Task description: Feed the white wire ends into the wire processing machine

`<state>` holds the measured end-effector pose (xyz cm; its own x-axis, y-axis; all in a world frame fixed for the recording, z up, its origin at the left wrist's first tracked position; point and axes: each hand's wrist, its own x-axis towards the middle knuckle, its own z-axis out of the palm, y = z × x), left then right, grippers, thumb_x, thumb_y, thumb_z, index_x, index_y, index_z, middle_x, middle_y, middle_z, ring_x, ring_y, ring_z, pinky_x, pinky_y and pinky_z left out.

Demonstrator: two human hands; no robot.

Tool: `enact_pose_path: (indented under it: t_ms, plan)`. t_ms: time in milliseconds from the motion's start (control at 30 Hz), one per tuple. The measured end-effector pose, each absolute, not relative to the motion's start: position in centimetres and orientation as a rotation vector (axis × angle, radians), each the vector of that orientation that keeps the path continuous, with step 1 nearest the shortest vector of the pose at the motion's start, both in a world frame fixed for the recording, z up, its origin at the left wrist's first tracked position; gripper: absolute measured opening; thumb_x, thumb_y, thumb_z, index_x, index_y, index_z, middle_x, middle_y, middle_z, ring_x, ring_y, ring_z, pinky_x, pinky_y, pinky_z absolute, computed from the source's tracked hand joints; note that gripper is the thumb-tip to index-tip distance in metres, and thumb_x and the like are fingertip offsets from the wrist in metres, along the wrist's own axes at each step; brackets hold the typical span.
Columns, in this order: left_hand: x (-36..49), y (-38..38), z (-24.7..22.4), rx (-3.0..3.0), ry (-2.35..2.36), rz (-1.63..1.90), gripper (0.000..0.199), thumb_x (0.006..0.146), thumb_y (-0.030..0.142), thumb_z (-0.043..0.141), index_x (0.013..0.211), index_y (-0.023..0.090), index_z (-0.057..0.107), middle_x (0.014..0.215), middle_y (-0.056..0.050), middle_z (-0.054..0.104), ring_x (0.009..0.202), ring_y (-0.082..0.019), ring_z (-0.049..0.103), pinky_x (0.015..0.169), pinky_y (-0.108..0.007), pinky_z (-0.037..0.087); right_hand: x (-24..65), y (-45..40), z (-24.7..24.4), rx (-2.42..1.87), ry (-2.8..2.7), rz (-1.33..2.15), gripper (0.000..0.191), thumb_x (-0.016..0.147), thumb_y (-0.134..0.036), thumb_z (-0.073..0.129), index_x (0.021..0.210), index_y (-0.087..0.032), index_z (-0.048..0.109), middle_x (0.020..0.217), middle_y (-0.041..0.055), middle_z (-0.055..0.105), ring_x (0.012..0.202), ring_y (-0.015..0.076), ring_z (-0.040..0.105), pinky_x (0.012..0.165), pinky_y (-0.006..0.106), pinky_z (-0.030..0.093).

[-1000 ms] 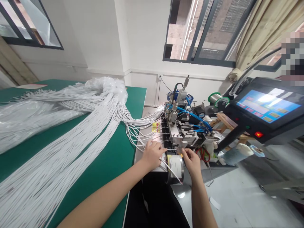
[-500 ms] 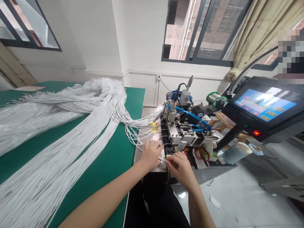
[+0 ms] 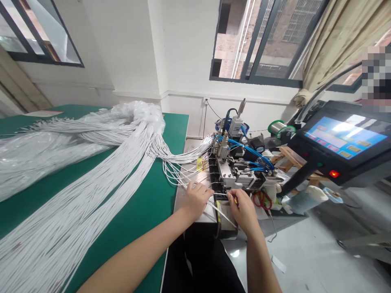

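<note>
My left hand (image 3: 198,199) is closed around white cable near the front end of the machine (image 3: 227,169). My right hand (image 3: 243,208) pinches the same thin white cable (image 3: 220,194), which runs straight between the two hands at the machine's front edge. A second white strand (image 3: 222,212) slants down from the left hand past a box-like part with yellow edging. Several more cables loop from the green table to the machine's left side. The fingertips of my right hand hide the cable's end.
A large bundle of white cables (image 3: 122,171) lies on the green table (image 3: 146,203), beside clear plastic wrap (image 3: 36,162). Right of the machine are red-handled scissors (image 3: 262,200), a solder wire spool (image 3: 280,129), a blue-white roll (image 3: 308,200) and a lit control screen (image 3: 346,136).
My right hand has moved right and slightly up, away from the left, drawing the cable straight between them. The slanting strand now shows below. My left hand stays nearly in place.
</note>
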<state>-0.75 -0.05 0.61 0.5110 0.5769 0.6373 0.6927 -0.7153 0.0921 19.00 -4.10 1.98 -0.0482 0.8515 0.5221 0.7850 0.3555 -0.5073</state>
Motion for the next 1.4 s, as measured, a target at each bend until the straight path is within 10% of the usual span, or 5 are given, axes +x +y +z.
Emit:
enact_pose_path:
  t_ms: [567, 967, 1400]
  plan:
    - [-1.2, -0.2, 1.1, -2.701, -0.806, -0.924, 0.019, 0.084, 0.011, 0.044, 0.091, 0.018, 0.06, 0.077, -0.003, 0.063, 0.079, -0.016, 0.055, 0.085, -0.037, 0.031, 17.2, -4.7, 3.7, -1.32, -1.729, 0.396, 0.021, 0.092, -0.035, 0.045, 0.084, -0.02, 0.057, 0.074, 0.003, 0.061, 0.066, 0.0174, 0.055, 0.063, 0.025, 0.042]
    - [-0.6, 0.0, 0.6, -2.845, -1.008, -0.737, 0.063, 0.065, -0.001, 0.05, 0.121, 0.028, 0.05, 0.101, -0.002, 0.062, 0.098, -0.019, 0.054, 0.097, -0.044, 0.023, 21.7, -2.7, 0.3, -1.557, -1.785, 0.407, 0.031, 0.092, -0.043, 0.042, 0.079, -0.018, 0.057, 0.068, 0.0023, 0.061, 0.06, 0.0161, 0.053, 0.057, 0.025, 0.038]
    - [-0.4, 0.0, 0.6, -2.835, -1.114, -0.719, 0.046, 0.079, 0.01, 0.052, 0.121, 0.028, 0.056, 0.103, -0.006, 0.059, 0.099, -0.021, 0.052, 0.095, -0.045, 0.027, 22.2, -1.1, -2.3, -1.367, -1.578, 0.765, 0.034, 0.088, -0.047, 0.049, 0.069, -0.019, 0.048, 0.062, -0.0032, 0.045, 0.06, 0.0132, 0.043, 0.057, 0.023, 0.034]
